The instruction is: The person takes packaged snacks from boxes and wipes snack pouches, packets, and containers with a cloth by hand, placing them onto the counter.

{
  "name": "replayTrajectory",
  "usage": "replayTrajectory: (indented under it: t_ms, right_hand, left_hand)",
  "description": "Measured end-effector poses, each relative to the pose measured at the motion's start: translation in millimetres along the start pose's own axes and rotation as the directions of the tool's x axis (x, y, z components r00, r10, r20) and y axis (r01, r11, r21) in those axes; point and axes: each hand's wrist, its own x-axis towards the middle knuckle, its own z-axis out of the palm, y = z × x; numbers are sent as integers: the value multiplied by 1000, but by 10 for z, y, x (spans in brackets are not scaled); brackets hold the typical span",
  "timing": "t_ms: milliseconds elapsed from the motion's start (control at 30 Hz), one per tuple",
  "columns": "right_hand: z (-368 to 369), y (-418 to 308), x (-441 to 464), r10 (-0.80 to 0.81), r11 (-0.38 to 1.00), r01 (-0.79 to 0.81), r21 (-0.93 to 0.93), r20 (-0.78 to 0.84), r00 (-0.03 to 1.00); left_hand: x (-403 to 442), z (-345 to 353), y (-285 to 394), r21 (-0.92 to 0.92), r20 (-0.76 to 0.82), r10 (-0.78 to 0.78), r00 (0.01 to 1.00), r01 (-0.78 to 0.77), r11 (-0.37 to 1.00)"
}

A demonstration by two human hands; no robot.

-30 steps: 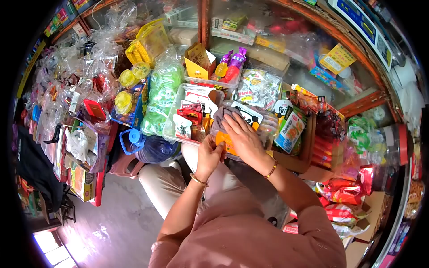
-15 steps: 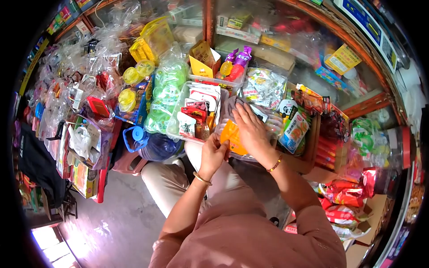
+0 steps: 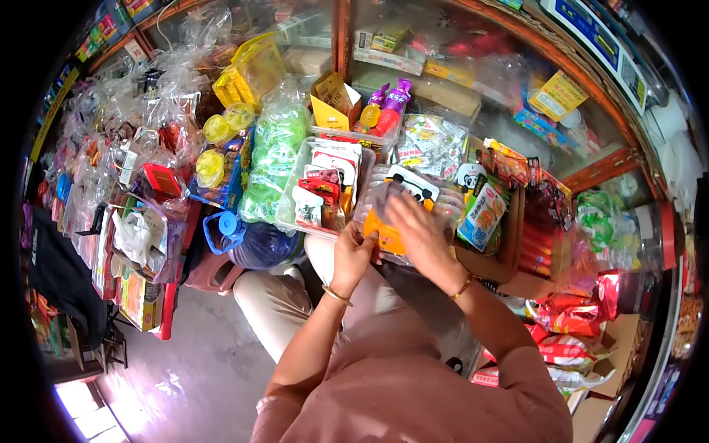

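Note:
My left hand point(image 3: 353, 255) is closed, pinching the lower left corner of an orange packet point(image 3: 390, 241). Over that packet lies my right hand point(image 3: 422, 235), a little blurred, with a grey cloth point(image 3: 382, 198) under its fingers. Packet and cloth are above a clear plastic tub point(image 3: 360, 214) of snack packets, close to my knees. Behind the cloth, a white packet with a black-and-white panda print point(image 3: 415, 184) shows in the tub. The palm of my right hand hides part of the orange packet.
Left of my hands is a clear tub of red and white packets point(image 3: 323, 193), beside bagged green containers point(image 3: 275, 155). A blue-capped jug point(image 3: 262, 245) stands below. To the right is a cardboard box point(image 3: 509, 255) of snacks. A wood-framed glass case point(image 3: 341, 44) stands behind.
My right hand and the cloth have moved down and slightly toward me over the orange packet, uncovering the panda packet. My left hand keeps its pinch in nearly the same place.

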Motion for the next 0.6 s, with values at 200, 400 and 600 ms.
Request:
replayTrajectory:
  t_ms: [200, 400, 600]
  right_hand:
    - [-150, 485, 39, 171, 985, -164, 53, -166, 971]
    - [-255, 684, -33, 391, 840, -259, 477, -202, 898]
    - [-614, 463, -191, 346, 802, -290, 522, -11, 938]
  left_hand:
    - [-36, -52, -35, 100, 23, 44, 999, -46, 994]
    - [-278, 102, 410, -176, 48, 21, 999, -13, 984]
    - [-382, 175, 1213, 452, 297, 344, 891, -449, 771]
